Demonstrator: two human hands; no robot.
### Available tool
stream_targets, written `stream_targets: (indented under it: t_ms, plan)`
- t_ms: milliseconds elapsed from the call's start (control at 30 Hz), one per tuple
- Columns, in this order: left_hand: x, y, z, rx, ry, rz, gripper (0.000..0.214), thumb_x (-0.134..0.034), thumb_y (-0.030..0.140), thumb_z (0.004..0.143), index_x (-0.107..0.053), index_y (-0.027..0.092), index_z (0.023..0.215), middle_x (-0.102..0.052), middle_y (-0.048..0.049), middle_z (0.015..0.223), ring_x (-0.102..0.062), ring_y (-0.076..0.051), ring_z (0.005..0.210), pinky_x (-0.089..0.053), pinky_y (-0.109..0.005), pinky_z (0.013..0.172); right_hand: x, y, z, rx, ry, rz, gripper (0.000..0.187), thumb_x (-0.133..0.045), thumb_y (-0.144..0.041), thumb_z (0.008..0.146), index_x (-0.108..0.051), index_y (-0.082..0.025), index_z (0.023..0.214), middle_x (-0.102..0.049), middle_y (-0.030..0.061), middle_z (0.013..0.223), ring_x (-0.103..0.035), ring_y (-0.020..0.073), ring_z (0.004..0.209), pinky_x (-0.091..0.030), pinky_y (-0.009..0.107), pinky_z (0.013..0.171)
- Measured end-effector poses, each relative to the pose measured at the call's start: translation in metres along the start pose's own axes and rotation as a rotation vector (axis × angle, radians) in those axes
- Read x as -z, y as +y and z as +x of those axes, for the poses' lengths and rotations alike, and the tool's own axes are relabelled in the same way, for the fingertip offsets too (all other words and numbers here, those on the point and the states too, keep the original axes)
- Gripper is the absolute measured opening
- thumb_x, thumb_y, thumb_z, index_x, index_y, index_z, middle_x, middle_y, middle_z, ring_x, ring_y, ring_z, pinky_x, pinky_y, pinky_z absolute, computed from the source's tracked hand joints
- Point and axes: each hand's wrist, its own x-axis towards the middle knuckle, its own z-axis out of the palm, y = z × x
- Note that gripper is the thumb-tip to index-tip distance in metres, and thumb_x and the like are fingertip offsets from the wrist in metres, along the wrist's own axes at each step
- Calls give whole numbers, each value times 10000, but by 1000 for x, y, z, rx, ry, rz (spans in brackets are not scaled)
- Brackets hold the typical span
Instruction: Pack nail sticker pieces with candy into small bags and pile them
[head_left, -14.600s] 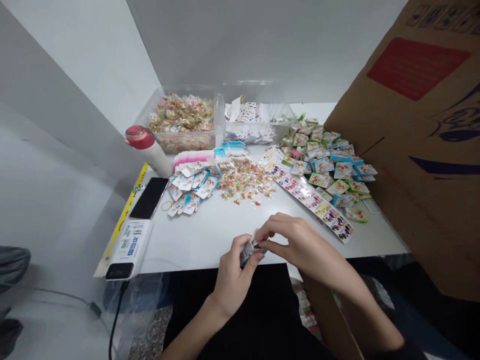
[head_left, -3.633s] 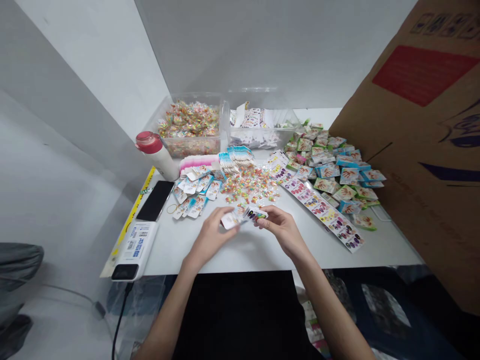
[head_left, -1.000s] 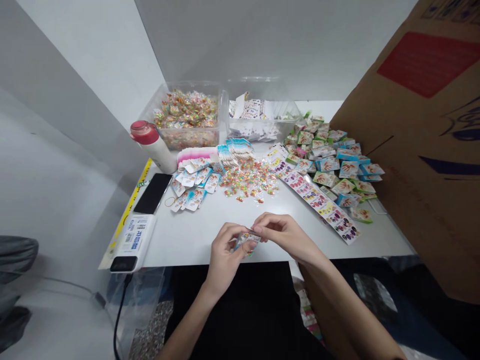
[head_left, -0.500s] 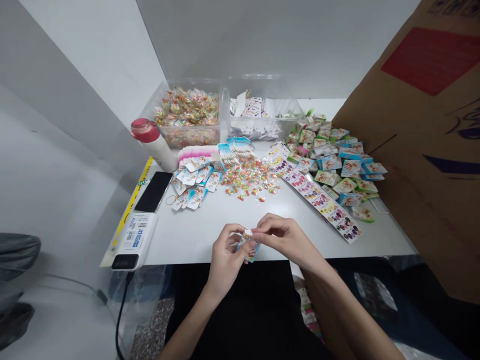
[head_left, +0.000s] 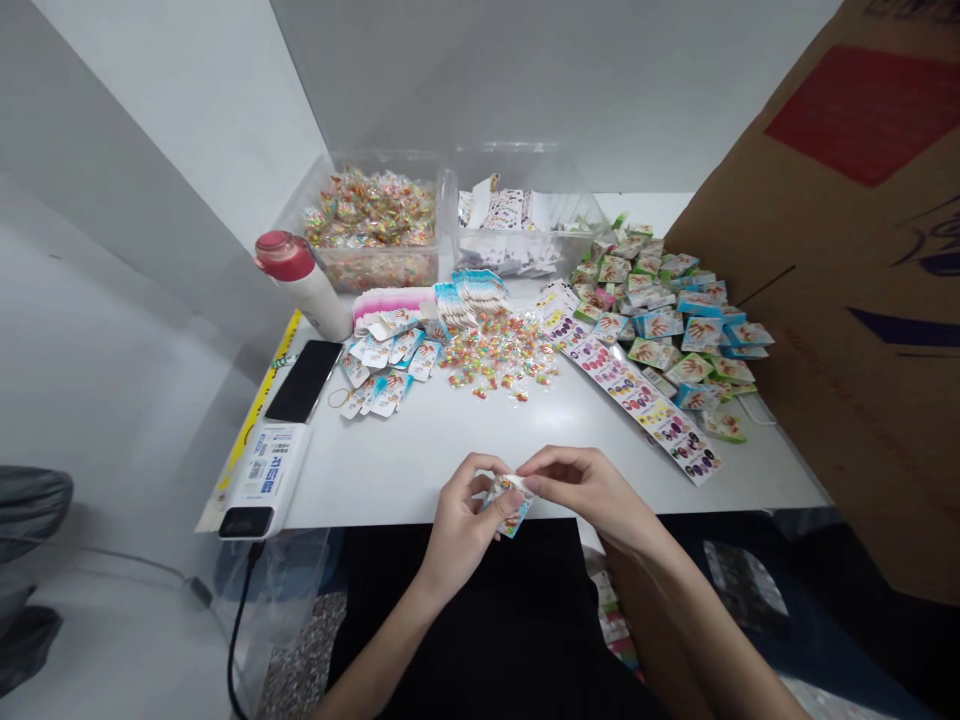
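Note:
My left hand is closed around a small printed cardboard box, white and light blue, with its thumb across the front. My right hand pinches at the box's top end, where a white edge shows; its fingertips hide what exactly lies between them. Both hands are just over the front edge of the table. Beyond them lies a loose heap of small clear packets with coloured pieces. Left of that are flat light-blue and white cartons, with a pink-and-blue stack of more behind.
A long sticker sheet lies diagonally beside a pile of boxes. Two clear bins stand at the back. On the left are a bottle, a phone and a cabled white power bank. A big cardboard carton borders the right.
Both hands and the small box have shifted slightly right and down in view. My right fingers are still at the box's top end.

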Motion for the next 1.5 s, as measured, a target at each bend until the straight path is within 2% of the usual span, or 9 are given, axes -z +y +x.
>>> stream_targets:
  t_ms: [200,500,733,867,1000,1100,1233,1333,1500]
  plan:
    - [0,6,3,-12,-8,-45,263,-677,365,831,-511,208,962,-568,36,664,-560,-101,528,-472,-196,462,-8,-4,-1,116,124,-39,135,-751,-321,771,-738,-188,790,-705,41,805,-633,166,766,-475,290,731]
    - [2,11,-1,-187,-29,40,128,-698,277,815,-628,203,893,-460,3,901,-581,-115,702,-522,-196,452,-14,-4,-3,50,114,109,95,-769,-286,755,-751,-197,780,-712,32,818,-647,149,784,-500,271,758]
    - [2,7,-5,-104,49,-56,175,-681,294,833,-546,183,853,-521,26,761,-583,-101,569,-499,-196,414,-21,-2,-10,230,58,-19,84,-738,-256,789,-745,-213,862,-673,53,931,-651,174,862,-515,304,781]
    - [1,3,-1,-72,19,-44,216,-666,327,842,-521,187,918,-574,-5,826,-612,-125,634,-547,-237,484,-19,1,-9,160,16,-35,155,-742,-292,779,-704,-191,889,-692,56,936,-662,182,847,-532,307,762]
    - [2,-13,12,-117,-24,80,473,-610,346,875,-409,278,1298,-536,-73,1175,-620,-197,985,-587,-318,725,20,-8,8,131,119,-201,217,-731,-363,771,-696,-154,817,-708,64,798,-667,185,744,-530,310,716]
    - [8,-32,26,-112,106,279,430,-561,346,894,-456,243,1298,-544,-110,1231,-582,-224,1082,-556,-350,826,87,-28,35,296,707,-401,284,-674,-393,799,-675,-141,930,-699,107,899,-661,183,753,-521,304,684]
    - [16,-52,41,-88,279,298,325,-470,290,904,-500,180,1208,-554,-126,1124,-631,-211,916,-583,-296,604,179,-58,71,316,1141,-673,463,-376,-300,944,-431,-71,1342,-588,229,1180,-620,190,942,-483,330,754]
    - [16,-55,44,-104,293,301,305,-445,244,896,-501,187,1191,-549,-114,1116,-635,-200,905,-579,-264,559,205,-62,82,269,1204,-862,497,-528,-249,852,-504,-65,1313,-546,243,1247,-550,244,1049,-402,383,878]
    - [13,-56,42,-112,305,334,272,-468,248,893,-538,192,1150,-573,-104,1100,-633,-197,909,-574,-239,540,180,-18,78,135,920,-1072,181,-742,-290,658,-711,-143,759,-661,106,797,-570,231,731,-384,318,686]
